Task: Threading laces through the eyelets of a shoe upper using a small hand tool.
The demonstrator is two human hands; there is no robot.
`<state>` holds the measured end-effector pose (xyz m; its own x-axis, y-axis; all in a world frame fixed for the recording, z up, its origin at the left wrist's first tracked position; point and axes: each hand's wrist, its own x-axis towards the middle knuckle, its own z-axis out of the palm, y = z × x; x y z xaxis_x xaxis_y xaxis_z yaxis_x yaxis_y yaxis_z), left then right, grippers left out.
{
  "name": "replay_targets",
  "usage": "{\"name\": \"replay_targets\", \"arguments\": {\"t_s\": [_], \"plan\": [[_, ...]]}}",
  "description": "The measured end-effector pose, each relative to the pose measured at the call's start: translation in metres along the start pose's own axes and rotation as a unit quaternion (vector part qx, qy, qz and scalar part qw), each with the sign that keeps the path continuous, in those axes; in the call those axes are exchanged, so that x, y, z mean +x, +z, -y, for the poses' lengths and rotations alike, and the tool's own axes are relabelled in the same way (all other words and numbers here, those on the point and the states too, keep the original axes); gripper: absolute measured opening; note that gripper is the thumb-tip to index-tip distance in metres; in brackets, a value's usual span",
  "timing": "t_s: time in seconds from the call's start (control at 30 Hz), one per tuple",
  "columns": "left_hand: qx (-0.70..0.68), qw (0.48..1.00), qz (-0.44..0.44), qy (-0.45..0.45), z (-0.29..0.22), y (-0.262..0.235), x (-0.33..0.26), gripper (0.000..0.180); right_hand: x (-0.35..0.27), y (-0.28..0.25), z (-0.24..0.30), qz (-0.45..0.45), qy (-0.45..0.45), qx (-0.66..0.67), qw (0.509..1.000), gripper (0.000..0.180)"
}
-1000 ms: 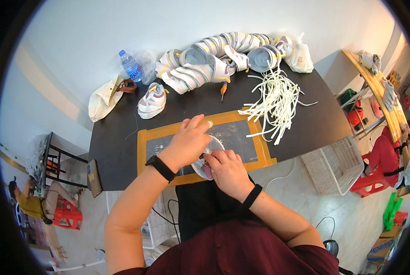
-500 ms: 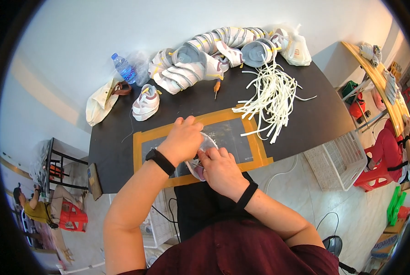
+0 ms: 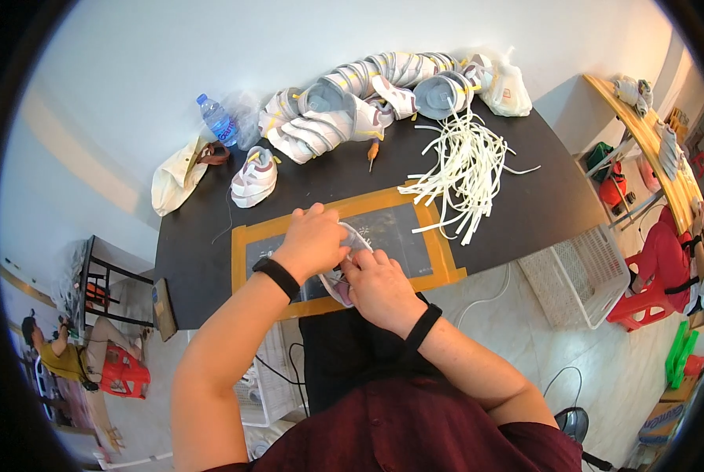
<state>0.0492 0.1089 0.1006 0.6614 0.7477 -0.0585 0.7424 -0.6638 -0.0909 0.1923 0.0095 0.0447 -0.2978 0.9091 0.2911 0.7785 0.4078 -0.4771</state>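
Note:
Both hands are closed on a white and mauve shoe upper (image 3: 339, 291), over a dark sheet (image 3: 403, 228) framed with brown tape (image 3: 444, 252). Bent fingers of my left hand (image 3: 312, 242) grip its far left side. My right hand (image 3: 382, 291) pinches its near right edge, with the fingertips of the two hands close together. Much of the upper is hidden under the fingers, and I cannot make out anything small between them. A bundle of white laces (image 3: 470, 169) lies to the right, and one more shoe upper (image 3: 254, 179) stands to the left.
Along the wall lie stacked shoe uppers (image 3: 320, 134), with an orange-handled awl (image 3: 374, 149) before them. A water bottle (image 3: 216, 119), a cream cloth bag (image 3: 177, 177) and a white plastic bag (image 3: 509, 90) flank them. A white crate (image 3: 576, 275) stands right of the table. Other people sit at both sides.
Both hands keep their hold on the shoe upper with only a slight shift of the fingers. The whole view has moved a little; the other things lie as before.

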Motion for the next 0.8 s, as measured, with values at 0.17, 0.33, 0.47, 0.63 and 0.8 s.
{"name": "replay_targets", "arguments": {"t_s": [0.17, 0.33, 0.47, 0.63, 0.8], "plan": [[0.01, 1.0, -0.03, 0.0, -0.002, 0.007, -0.002, 0.011, -0.001, 0.004, 0.001, -0.018, -0.006, -0.018, 1.0, 0.033], [-0.052, 0.997, -0.042, 0.03, 0.009, 0.006, -0.008, 0.01, -0.003, 0.009, 0.001, -0.047, 0.006, -0.001, 0.999, 0.031], [-0.097, 0.99, -0.09, 0.054, 0.012, 0.013, -0.017, 0.014, -0.002, 0.004, 0.002, -0.017, 0.019, 0.013, 1.0, 0.043], [-0.054, 0.998, -0.043, -0.011, -0.004, 0.002, -0.01, 0.021, 0.001, -0.001, 0.0, 0.026, 0.013, -0.011, 1.0, 0.042], [-0.023, 0.999, 0.011, -0.036, 0.0, 0.008, -0.001, 0.032, 0.002, 0.006, 0.001, 0.003, 0.017, 0.001, 1.0, 0.04]]}}
